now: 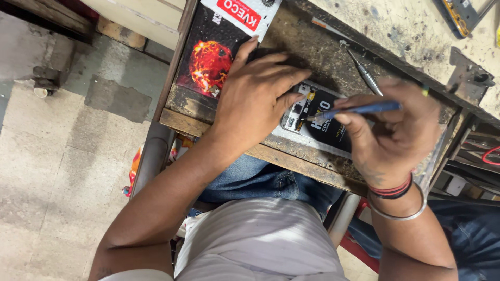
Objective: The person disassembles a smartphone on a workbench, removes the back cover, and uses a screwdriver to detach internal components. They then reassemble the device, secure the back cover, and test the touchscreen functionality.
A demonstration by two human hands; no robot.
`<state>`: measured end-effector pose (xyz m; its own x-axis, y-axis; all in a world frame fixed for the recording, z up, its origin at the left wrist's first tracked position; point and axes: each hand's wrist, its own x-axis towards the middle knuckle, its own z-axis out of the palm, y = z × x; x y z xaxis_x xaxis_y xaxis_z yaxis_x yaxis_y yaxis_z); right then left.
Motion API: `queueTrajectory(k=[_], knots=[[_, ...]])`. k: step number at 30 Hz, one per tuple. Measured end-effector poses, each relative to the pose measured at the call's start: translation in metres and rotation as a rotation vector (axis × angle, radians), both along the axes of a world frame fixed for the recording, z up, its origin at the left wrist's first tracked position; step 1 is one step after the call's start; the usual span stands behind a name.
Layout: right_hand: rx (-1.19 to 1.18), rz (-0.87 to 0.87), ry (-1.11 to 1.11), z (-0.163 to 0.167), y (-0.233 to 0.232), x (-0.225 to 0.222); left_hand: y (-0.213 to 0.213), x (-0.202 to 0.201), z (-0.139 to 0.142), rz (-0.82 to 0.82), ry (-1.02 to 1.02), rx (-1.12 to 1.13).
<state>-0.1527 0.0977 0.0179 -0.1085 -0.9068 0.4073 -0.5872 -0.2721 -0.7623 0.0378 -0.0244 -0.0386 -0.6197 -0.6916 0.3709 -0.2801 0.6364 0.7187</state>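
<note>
An opened phone (312, 122) with its back off lies on a worn wooden work tray (291, 156), its black battery and small circuit parts showing. My left hand (255, 99) lies flat on the phone's left end and presses it down. My right hand (390, 135) grips a blue-handled tool (364, 109) like a pen, with its tip touching the parts near the phone's top edge.
A dark mat with a red fiery picture (208, 62) lies at the tray's left. A white-and-red packet (242, 13) sits above it. A metal screwdriver (365, 75) rests behind the phone. The stained bench top (406, 26) runs to the right. Bare concrete floor (62, 156) lies to the left.
</note>
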Motion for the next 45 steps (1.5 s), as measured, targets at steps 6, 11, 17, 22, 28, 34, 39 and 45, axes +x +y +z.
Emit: queueTrajectory(k=[6, 11, 17, 22, 28, 34, 39, 45], knots=[[-0.006, 0.017, 0.145, -0.01, 0.011, 0.006, 0.0, 0.001, -0.002, -0.004, -0.03, -0.013], [-0.004, 0.015, 0.199, -0.011, 0.012, 0.006, -0.001, 0.002, -0.006, -0.01, -0.021, -0.039], [0.022, 0.01, 0.265, -0.01, 0.013, 0.006, 0.0, 0.0, -0.009, -0.001, -0.013, -0.036], [-0.003, 0.047, 0.25, -0.01, 0.011, 0.009, -0.001, 0.001, -0.008, -0.007, -0.011, -0.035], [0.032, 0.176, 0.185, 0.002, 0.0, 0.016, -0.001, 0.0, -0.007, 0.014, -0.003, -0.027], [0.047, 0.136, 0.265, 0.008, -0.003, 0.017, -0.001, 0.002, -0.007, 0.001, 0.008, -0.027], [0.067, 0.214, 0.178, 0.005, 0.001, 0.015, 0.0, 0.002, -0.008, 0.012, 0.018, -0.015], [0.011, 0.206, 0.223, 0.001, 0.001, 0.016, -0.001, 0.001, -0.008, 0.006, 0.025, -0.009]])
